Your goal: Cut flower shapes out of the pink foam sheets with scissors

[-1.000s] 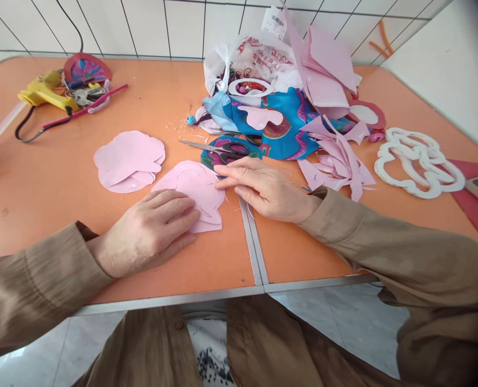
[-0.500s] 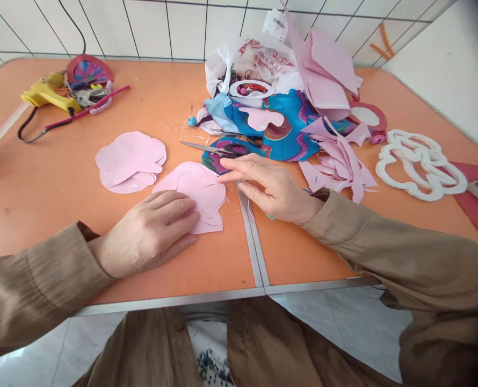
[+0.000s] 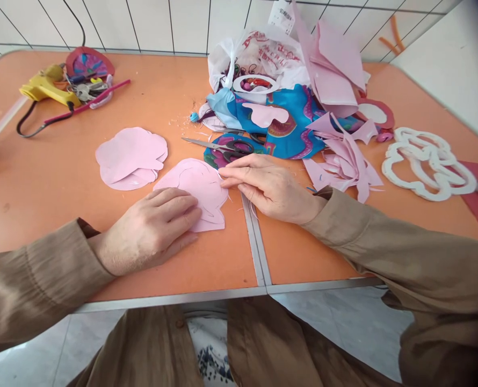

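Note:
A pink flower-shaped paper cutout (image 3: 198,185) lies on the orange table (image 3: 41,183) near the front edge. My left hand (image 3: 150,228) rests flat on its lower left part, fingers stretched out and together, pressing it down. My right hand (image 3: 269,185) lies at the cutout's right edge, fingers extended, fingertips touching the paper's rim. Neither hand holds anything. A second stack of pink cutouts (image 3: 130,157) lies to the left. Scissors (image 3: 221,146) with black handles lie just beyond my right hand.
A yellow glue gun (image 3: 48,88) with cord and keys sits at the back left. Blue patterned fabric (image 3: 279,126), a white plastic bag (image 3: 259,54), pink paper scraps (image 3: 343,156) and white cloud-shaped cutouts (image 3: 426,164) crowd the back right. A metal seam (image 3: 255,236) splits the tabletop.
My right hand lifted slightly, then came back down onto the cutout's right edge. My left hand has stayed flat on the paper.

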### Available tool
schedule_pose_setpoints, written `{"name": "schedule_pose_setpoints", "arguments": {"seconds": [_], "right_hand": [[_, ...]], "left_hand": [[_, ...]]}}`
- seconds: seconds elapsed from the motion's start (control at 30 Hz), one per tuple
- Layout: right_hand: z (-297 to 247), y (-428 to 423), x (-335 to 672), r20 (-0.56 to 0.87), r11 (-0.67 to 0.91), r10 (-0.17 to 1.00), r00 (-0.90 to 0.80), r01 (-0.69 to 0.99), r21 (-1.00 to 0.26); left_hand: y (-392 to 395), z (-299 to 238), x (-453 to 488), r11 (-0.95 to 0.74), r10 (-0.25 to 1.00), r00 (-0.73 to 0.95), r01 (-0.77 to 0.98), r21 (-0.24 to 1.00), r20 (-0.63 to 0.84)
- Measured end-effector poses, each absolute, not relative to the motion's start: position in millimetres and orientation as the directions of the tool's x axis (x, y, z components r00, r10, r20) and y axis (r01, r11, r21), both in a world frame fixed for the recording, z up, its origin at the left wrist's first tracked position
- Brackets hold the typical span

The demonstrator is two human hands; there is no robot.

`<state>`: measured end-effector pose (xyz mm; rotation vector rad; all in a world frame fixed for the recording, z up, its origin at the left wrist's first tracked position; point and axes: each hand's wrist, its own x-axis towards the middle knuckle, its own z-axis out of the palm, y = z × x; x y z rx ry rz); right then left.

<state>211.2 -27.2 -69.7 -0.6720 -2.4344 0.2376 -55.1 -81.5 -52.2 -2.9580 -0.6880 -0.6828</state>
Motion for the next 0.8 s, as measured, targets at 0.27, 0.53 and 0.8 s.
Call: {"name": "schedule_pose_setpoints", "arguments": {"seconds": [0.27, 0.53, 0.8], "right_hand": [[-75.7, -23.1, 211.5, 0.512, 0.896, 0.444, -0.735, 0.371, -0.245], [-73.2, -22.4, 212.9, 0.49, 0.909, 0.418, -0.765, 0.351, -0.226], [-75.5, -22.1, 210.9, 0.529, 0.922, 0.388, -0.755, 0.332, -0.201]], "left_hand": [[-81.7, -51.0, -53.7, -0.895, 0.426, 0.808, 0.441, 0.06, 0.407], [-82.4, -51.8, -53.7, -0.898, 0.423, 0.818, 0.435, 0.061, 0.39], [-82.0, -50.9, -53.5, -0.899, 0.42, 0.819, 0.435, 0.054, 0.391]]}}
